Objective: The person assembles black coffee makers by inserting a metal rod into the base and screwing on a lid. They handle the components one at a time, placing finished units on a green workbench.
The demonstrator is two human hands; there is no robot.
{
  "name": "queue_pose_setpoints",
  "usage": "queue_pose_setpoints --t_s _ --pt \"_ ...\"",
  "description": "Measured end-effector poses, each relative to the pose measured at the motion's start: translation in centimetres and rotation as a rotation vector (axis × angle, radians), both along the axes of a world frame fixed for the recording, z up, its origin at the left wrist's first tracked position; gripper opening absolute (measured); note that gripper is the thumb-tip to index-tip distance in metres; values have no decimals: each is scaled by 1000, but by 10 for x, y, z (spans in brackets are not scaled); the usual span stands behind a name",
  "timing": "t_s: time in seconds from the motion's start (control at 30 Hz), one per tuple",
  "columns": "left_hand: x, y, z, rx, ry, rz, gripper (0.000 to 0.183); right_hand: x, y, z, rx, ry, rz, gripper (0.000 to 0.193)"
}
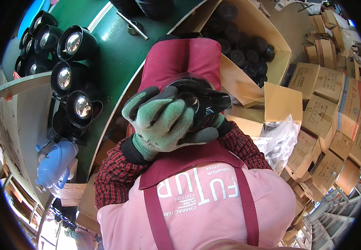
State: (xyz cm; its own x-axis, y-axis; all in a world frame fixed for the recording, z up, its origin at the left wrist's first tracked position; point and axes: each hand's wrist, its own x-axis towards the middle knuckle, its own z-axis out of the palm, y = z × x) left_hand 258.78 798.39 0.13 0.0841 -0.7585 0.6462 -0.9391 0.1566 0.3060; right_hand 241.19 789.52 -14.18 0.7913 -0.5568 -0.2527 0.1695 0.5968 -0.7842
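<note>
With the left hand [163,121] clasping the black vessel [203,104] from its left, the right hand [219,121], grip hidden, should steady its right.

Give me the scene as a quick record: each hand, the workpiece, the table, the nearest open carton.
Left hand: gloved, against the glossy black part; grip unclear
Right hand: mostly hidden behind that part
Workpiece: rounded, with a side projection, above the lap
Green table: black housings with shiny interiors; metal tool
Open carton: dark round pieces
</note>
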Motion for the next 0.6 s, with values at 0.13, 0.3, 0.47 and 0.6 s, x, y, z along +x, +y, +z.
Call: queue_pose_setpoints --t_s 0.13,0.3,0.47,0.6 --pt "-1 -11 14 -27 -11 130 73 -13 -39 4 -796 155 204 62" --pt "8 -13 -5 -14 404 7 131 -28 2 -47 349 -23 -9 49" --pt "5 -12 -8 0 396 -38 117 -32 1 -74 141 -25 91 54" --pt "5 -14 2 0 168 9 86 -23 -11 -48 -116 83 84 47"
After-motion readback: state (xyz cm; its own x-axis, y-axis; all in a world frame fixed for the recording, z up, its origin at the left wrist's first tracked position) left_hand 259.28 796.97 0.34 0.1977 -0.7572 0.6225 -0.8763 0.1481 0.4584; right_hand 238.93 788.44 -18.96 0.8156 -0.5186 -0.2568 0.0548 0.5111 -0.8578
